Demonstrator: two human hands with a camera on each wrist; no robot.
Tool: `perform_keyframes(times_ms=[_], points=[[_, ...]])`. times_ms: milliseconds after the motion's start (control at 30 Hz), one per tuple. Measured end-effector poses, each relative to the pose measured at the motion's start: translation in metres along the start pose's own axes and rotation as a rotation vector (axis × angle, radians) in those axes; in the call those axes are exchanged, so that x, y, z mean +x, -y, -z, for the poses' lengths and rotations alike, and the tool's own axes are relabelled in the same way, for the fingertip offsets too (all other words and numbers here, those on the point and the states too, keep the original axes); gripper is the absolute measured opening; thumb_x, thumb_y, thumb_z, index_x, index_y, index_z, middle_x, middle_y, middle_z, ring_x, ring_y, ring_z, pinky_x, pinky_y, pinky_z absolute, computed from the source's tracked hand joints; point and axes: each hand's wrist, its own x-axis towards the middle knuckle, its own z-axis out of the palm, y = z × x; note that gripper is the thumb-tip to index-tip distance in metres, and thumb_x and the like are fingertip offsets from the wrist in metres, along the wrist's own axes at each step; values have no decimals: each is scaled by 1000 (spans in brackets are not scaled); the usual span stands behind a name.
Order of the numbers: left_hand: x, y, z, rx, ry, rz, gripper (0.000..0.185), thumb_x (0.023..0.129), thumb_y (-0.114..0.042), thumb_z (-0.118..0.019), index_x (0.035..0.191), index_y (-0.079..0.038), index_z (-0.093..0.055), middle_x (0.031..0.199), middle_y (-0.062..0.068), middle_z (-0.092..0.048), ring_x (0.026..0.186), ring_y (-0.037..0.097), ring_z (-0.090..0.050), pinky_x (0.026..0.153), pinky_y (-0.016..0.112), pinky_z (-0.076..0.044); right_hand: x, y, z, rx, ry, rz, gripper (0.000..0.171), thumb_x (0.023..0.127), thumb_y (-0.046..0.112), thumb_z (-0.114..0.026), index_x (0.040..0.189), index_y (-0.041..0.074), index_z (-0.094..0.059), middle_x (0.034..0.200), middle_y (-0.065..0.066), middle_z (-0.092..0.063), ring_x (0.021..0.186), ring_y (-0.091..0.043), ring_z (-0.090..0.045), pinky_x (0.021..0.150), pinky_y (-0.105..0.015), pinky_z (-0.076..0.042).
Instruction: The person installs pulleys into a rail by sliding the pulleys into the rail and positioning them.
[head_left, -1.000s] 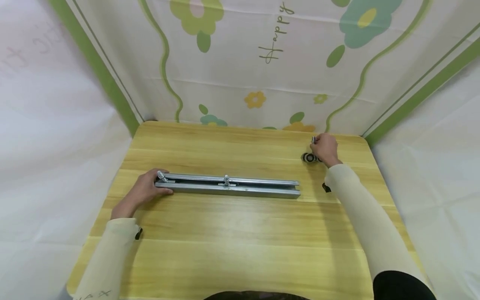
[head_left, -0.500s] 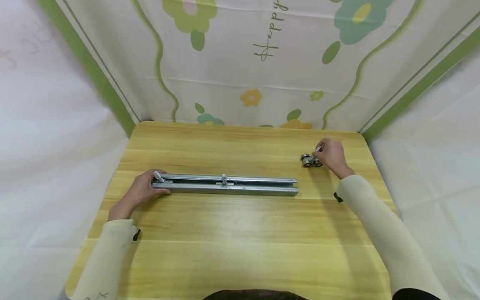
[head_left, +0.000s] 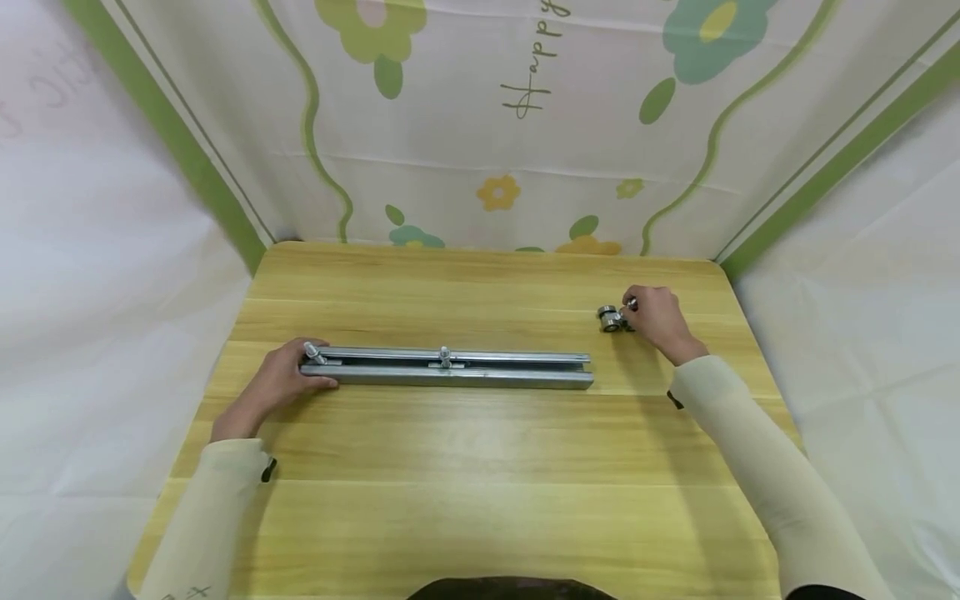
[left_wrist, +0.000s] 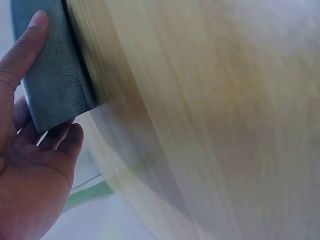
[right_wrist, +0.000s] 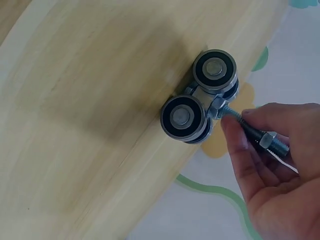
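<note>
A grey metal C-channel track (head_left: 510, 379) lies lengthwise on the wooden table, its slot facing up. One threaded bolt (head_left: 315, 354) stands tilted from the slot at the left end, and a second bolt (head_left: 445, 357) rises near the middle. My left hand (head_left: 281, 379) grips the track's left end, thumb (left_wrist: 31, 42) along the near wall and fingers round the end. At the table's back right, my right hand (head_left: 660, 321) pinches the threaded stem (right_wrist: 237, 117) of a roller trolley (right_wrist: 200, 95). The trolley has steel wheels with black faces and nuts on its stem.
The wooden table (head_left: 480, 467) has rounded corners and stands against a white cloth backdrop (head_left: 450, 117) with printed flowers. White cloth walls (head_left: 870, 333) rise close on the left and right. A dark rounded shape (head_left: 510, 588) shows at the bottom edge.
The right hand has shifted slightly back toward the body and tilted the trolley's stem, so its wheels show from a different side. The left hand keeps its grip; the head view has drifted a little.
</note>
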Motion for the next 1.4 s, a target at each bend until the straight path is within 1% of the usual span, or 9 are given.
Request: perform_keyframes(times_ms=[300,533,767,1033,1200,1400], points=[[0,2,0,5,-5,-6,71,81,-24,-95,138,4,-63,135,33,-62,121,50,-60,104,67,-46,-2,0,4,21,72,-29,15,99,1,-69,109,-10,-72,101,-31,-75,87,-42,-76,72,-52,-64],[0,0,1,5,-6,-4,70,82,-25,-95,138,3,-63,135,33,-62,120,49,-60,103,66,-47,-4,4,10,-1,109,-20,14,99,2,-69,108,-9,-73,102,-30,-75,87,-40,-75,72,-52,-63],[-1,1,1,4,-2,-5,72,82,-26,-94,139,3,-62,134,33,-62,122,50,-60,104,67,-46,-7,2,9,-34,101,34,14,98,3,-70,106,-7,-75,99,-26,-77,83,-36,-75,73,-52,-62],[-1,1,-1,-6,-2,-16,71,81,-24,-95,138,3,-62,134,32,-63,122,50,-60,105,67,-46,-16,-3,10,-37,97,94,14,97,1,-68,105,-6,-77,97,-24,-78,75,-30,-74,73,-52,-63],[-1,1,-1,-11,-2,-4,71,81,-24,-95,139,3,-62,135,32,-63,122,50,-60,105,66,-46,-23,1,10,-45,109,130,10,96,2,-72,101,-4,-78,94,-20,-78,75,-28,-74,71,-50,-63],[0,2,0,-18,0,4,70,81,-24,-95,138,2,-62,136,32,-62,121,49,-60,104,66,-47,-32,7,10,-29,142,162,9,97,3,-73,101,-2,-78,92,-17,-78,70,-20,-71,67,-46,-62]])
